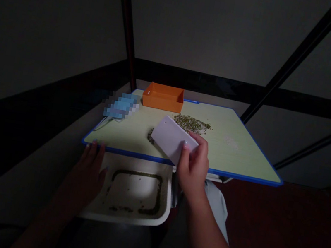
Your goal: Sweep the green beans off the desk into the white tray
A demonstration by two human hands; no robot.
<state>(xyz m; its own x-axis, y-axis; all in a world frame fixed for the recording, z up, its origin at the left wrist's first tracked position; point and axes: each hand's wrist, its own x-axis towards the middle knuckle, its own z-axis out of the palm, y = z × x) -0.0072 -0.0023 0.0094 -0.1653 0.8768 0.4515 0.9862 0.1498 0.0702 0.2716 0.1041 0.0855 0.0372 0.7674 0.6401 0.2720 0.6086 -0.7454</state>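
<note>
Above the pale tabletop (235,160), the right hand (194,164) grips a tilted white card (171,139) near small green pieces (191,124), while the left hand (91,166), fingers slightly spread, is by the blue edge over a white basin (133,190).

Blue-edged table (138,136), orange box (162,103), perhaps green seeds (192,124), pale bits (231,141), blue item (121,106)

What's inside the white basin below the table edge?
The basin holds dark greenish bits, banked along the back and right sides, with a few scattered on its pale floor. Its left side is hidden behind the left hand.
</note>
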